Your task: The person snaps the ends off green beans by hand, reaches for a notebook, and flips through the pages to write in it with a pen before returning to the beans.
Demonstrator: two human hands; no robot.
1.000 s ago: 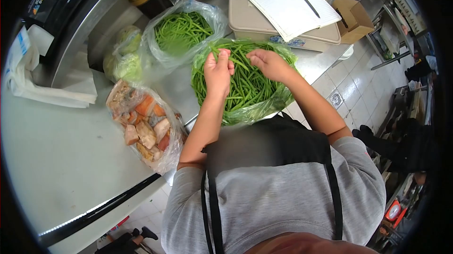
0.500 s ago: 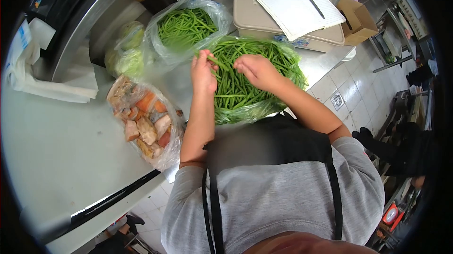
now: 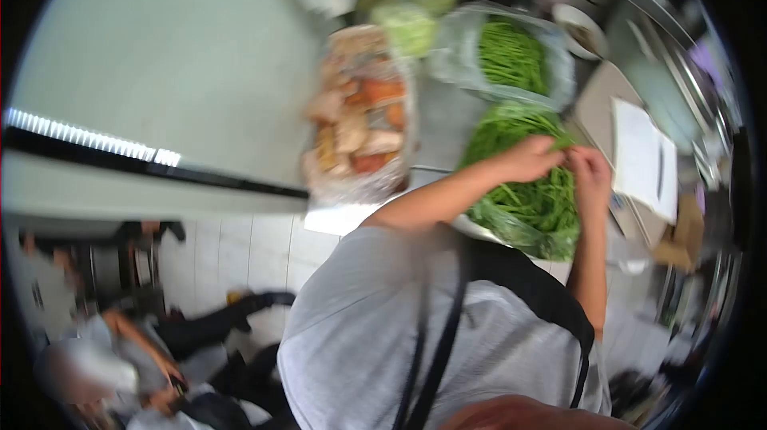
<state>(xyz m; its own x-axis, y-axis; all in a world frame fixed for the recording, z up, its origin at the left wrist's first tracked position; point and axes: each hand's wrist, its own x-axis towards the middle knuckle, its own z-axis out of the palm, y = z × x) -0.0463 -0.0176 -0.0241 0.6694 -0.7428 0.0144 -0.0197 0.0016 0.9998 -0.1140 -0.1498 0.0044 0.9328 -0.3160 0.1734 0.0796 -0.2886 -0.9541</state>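
Observation:
My left hand and my right hand meet above a large open plastic bag of green beans. The fingers of both are pinched close together around a green bean, which shows only in part and is blurred. Beyond them lies a second clear bag with more green beans inside. To the left, a plastic bag holds chunks of meat and orange pieces that look like carrot.
An open notebook with a pen lies on a beige lidded box at right. A white bowl and bagged pale green vegetables are farther back. Another person is at lower left. A cardboard box sits at right.
My view has swung round, so the whole scene appears rotated and shifted right. My hands, apart before with a bean in the left, have come together at the bean.

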